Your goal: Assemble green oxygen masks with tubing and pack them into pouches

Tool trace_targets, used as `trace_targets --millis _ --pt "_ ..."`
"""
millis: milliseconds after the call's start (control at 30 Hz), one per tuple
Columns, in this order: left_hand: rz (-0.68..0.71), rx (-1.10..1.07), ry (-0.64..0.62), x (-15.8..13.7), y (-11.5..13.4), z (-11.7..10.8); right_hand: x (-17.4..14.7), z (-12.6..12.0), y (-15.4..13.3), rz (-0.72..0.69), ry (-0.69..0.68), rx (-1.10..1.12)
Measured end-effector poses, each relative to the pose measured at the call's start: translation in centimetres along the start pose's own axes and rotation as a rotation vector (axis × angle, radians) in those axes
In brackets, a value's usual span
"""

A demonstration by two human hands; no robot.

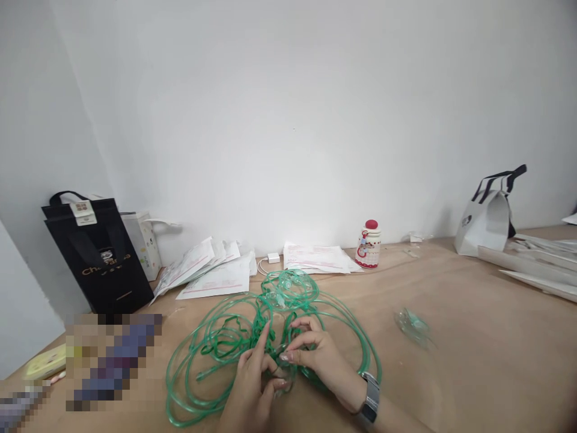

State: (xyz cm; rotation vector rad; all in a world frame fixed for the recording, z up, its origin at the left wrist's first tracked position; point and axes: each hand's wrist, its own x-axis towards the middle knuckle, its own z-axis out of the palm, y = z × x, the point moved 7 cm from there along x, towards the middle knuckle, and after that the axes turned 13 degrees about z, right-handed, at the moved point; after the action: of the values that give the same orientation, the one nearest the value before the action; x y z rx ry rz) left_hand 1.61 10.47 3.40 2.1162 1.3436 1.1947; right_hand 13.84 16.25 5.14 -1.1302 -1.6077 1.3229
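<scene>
Coils of translucent green tubing spread over the table in front of me, with green elastic straps tangled among them. My left hand grips a small clear plastic mask low in front of me, its index finger pointing up along the straps. My right hand pinches the mask's edge near a green strap with thumb and fingertips. Fingers cover much of this mask. Just beyond my hands, more clear masks with green parts lie on the tubing.
A clear piece with green parts lies at right. Flat white packets and a red-topped bottle stand along the wall. A black bag is left; a white bag and long white packaging are right.
</scene>
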Motion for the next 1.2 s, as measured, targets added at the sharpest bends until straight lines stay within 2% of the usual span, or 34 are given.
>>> trace_targets --millis 167,367,467,633,767,867,1033,1200 --pt "-0.027 -0.083 0.014 0.3 0.0 0.1 -0.1 -0.1 0.9 0.061 0.078 0.177" --pt "-0.041 -0.168 0.005 0.2 -0.3 0.4 -0.5 -2.4 -0.7 0.017 0.177 0.354" --pt "-0.089 -0.356 0.046 0.1 0.0 0.4 -0.5 -3.3 -1.4 0.004 0.189 0.384" --pt "-0.169 -0.829 0.176 0.4 -1.0 0.1 0.0 -2.3 -1.3 0.007 0.061 0.271" --pt "-0.254 -1.045 0.308 0.7 -2.7 -0.6 0.2 -2.0 -0.7 0.05 0.001 0.305" --pt "-0.354 -1.2 0.368 0.6 -2.9 -0.8 0.3 -1.7 -0.1 0.134 -0.068 0.369" --pt "-0.406 -1.358 0.253 0.6 -1.6 -0.1 -0.1 -0.1 -0.3 0.138 -0.277 0.403" --pt "-0.4 -1.332 0.165 0.5 -1.1 0.6 -0.3 0.1 -0.7 0.092 -0.295 0.302"
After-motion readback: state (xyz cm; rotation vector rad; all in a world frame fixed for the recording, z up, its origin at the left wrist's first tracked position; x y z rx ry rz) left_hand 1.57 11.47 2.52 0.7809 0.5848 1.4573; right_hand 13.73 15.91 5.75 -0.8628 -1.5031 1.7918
